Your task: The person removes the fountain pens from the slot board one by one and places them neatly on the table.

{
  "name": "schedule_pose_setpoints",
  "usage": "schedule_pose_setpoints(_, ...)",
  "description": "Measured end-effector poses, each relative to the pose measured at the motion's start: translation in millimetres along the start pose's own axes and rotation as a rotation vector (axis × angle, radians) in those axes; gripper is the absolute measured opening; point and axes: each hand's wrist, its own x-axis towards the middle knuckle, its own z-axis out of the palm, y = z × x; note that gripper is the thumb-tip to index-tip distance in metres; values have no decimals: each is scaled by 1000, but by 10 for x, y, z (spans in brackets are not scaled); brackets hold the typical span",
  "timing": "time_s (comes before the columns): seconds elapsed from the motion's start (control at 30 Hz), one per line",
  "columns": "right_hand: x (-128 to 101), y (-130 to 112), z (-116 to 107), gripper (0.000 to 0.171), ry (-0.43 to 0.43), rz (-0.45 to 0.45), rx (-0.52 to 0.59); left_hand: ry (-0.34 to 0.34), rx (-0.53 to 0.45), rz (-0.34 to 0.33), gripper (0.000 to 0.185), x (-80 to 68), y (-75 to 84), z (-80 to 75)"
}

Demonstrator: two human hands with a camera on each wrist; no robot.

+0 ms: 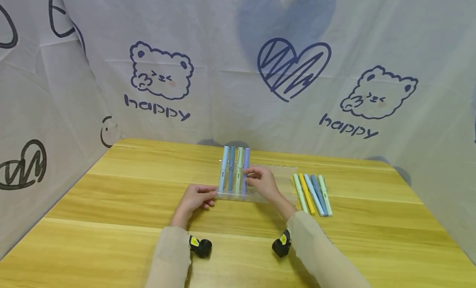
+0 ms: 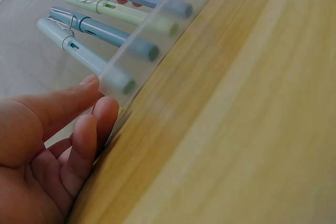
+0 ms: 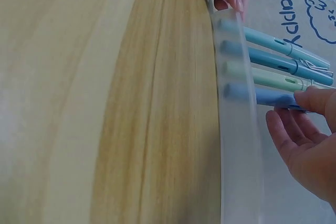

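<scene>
- Rack (image 1: 238,196): one clear plastic holder at the centre of the worktop (image 1: 111,222); four pens stand upright in it, side by side.
- Standing pens, counted from 9 o'clock to 3 o'clock: light blue pen (image 1: 223,168), darker blue pen (image 1: 231,167), green pen (image 1: 239,168), lilac pen (image 1: 245,169).
- Left hand (image 1: 196,199): at the 9 o'clock end of the rack, fingers loosely curled, thumb and fingertips (image 2: 97,103) pressed against the rack's corner.
- Right hand (image 1: 263,182): at 3 o'clock of the standing row; thumb and forefinger pinch the lilac pen partway up its barrel, the other fingers relaxed.
- Loose pens (image 1: 313,193): five lie flat on the worktop at 3 o'clock of the rack, parallel and touching; from 9 o'clock outward: pale green, yellow, light blue, grey-blue, mint.
- Wrist cameras: two black units, one per wrist (image 1: 201,246) (image 1: 281,244), at 6 o'clock of the hands.
- Backdrop (image 1: 238,73): printed white sheet; two bears, one heart, two "happy" captions fully visible.
</scene>
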Motion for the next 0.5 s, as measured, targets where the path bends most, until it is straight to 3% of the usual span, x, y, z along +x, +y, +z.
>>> schedule_pose_setpoints(0.5, -11, 17, 15, 14, 103, -81, -29, 2, 0, 0, 28, -4, 2, 1)
